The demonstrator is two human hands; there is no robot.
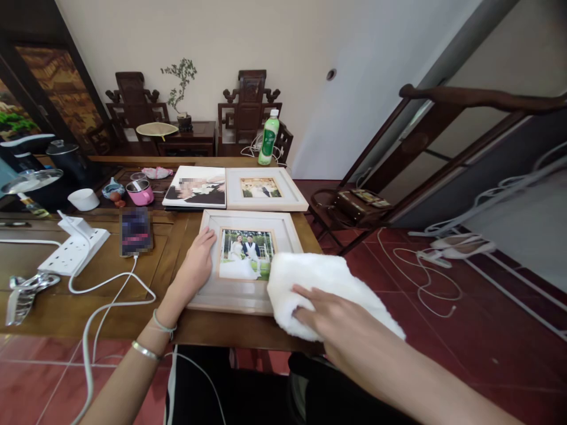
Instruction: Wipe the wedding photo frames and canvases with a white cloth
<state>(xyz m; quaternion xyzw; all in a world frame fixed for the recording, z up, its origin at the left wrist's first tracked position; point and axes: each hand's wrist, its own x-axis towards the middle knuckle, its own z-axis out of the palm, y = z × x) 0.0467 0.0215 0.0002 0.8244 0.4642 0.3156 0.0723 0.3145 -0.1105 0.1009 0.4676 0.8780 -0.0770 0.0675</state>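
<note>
A light wooden picture frame [286, 223] lies flat near the table's front edge, with a photo of two people outdoors behind its pale mat. My left hand [197, 262] grips the frame's left side, fingers over the rim and a bracelet on the wrist. Over the frame's lower right corner lies a fluffy white cloth [328, 274], which hides that corner and hangs past the table edge. My right hand [325, 310] holds the cloth from above, fingers partly sunk into it. A second framed photo [292, 189] and a photo panel [217, 177] lie just behind.
A green bottle [268, 139] stands at the table's far edge. Leftward are a phone [135, 231] on a white cable, a power strip [73, 251], a silver hair clip [26, 295], a pink cup [140, 193] and a white bowl [84, 200]. A wooden chair [416, 136] stands right.
</note>
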